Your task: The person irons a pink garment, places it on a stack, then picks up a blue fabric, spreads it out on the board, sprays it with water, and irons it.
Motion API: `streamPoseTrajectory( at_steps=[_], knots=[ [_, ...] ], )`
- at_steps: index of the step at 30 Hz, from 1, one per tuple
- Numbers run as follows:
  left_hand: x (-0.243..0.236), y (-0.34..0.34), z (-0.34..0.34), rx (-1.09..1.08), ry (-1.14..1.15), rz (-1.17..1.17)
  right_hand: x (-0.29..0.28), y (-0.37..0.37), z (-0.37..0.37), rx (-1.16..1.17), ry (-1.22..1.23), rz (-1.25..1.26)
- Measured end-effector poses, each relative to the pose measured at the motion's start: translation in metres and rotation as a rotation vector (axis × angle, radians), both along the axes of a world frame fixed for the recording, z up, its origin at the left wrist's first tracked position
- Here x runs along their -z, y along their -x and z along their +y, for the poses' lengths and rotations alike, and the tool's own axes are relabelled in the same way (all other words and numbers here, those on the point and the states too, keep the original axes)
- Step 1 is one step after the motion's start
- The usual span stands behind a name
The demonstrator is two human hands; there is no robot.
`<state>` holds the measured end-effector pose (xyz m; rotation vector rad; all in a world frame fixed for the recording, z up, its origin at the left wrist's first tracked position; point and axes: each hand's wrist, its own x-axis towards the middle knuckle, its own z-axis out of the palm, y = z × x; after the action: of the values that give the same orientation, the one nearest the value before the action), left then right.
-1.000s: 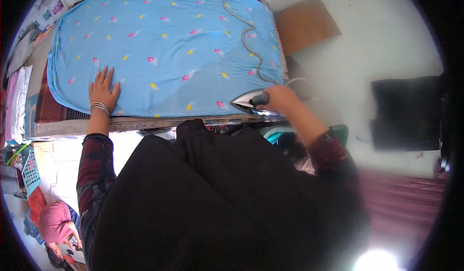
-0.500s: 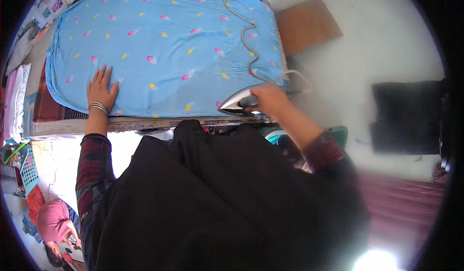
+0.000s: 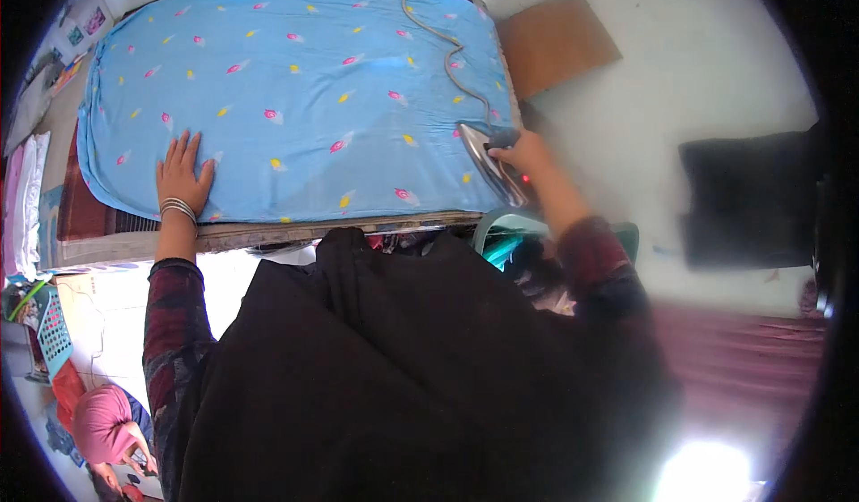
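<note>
A light blue cloth (image 3: 295,135) with pink and yellow motifs lies spread over a padded table, with faint creases toward its right side. On its near left part my left hand (image 3: 183,175) rests flat with the fingers spread. At the near right edge of the cloth, my right hand (image 3: 526,155) grips the handle of a clothes iron (image 3: 490,164). The iron's silvery side shows, and its tip points away to the upper left. From its back the cord (image 3: 456,50) runs in bends over the cloth to the far edge.
Folded clothes (image 3: 34,202) are stacked at the far left. Below the table's near right corner stands a greenish tub (image 3: 490,226) with things in it. A brown board (image 3: 555,44) lies beyond the right edge. Another person (image 3: 103,426) sits low at the left, near a light blue basket (image 3: 54,332).
My right hand has moved the iron right and slightly away, turning its tip from leftward to up and left. My left hand stays flat on the cloth.
</note>
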<state>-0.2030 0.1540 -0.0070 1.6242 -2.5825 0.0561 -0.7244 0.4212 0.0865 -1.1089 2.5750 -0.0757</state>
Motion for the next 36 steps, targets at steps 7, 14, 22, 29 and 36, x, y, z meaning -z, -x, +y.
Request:
streamPoseTrajectory(
  at_steps=[7, 14, 22, 29, 36],
  knots=[
    [-0.003, -0.003, 0.004, -0.012, -0.011, 0.017, -0.01, -0.037, 0.004, -0.131, -0.012, 0.07],
    [-0.007, 0.002, 0.003, -0.002, -0.026, 0.03, 0.036, 0.037, 0.005, 0.226, 0.098, 0.128],
    [0.0, -0.005, 0.002, -0.002, -0.016, 0.066, 0.023, 0.034, 0.026, 0.318, -0.094, 0.089],
    [-0.001, -0.003, 0.0, 0.01, -0.02, 0.076, 0.032, 0.064, 0.027, 0.33, -0.001, 0.089],
    [0.001, -0.005, 0.001, 0.011, -0.018, 0.061, 0.021, 0.039, 0.026, 0.315, -0.119, 0.259]
  ],
)
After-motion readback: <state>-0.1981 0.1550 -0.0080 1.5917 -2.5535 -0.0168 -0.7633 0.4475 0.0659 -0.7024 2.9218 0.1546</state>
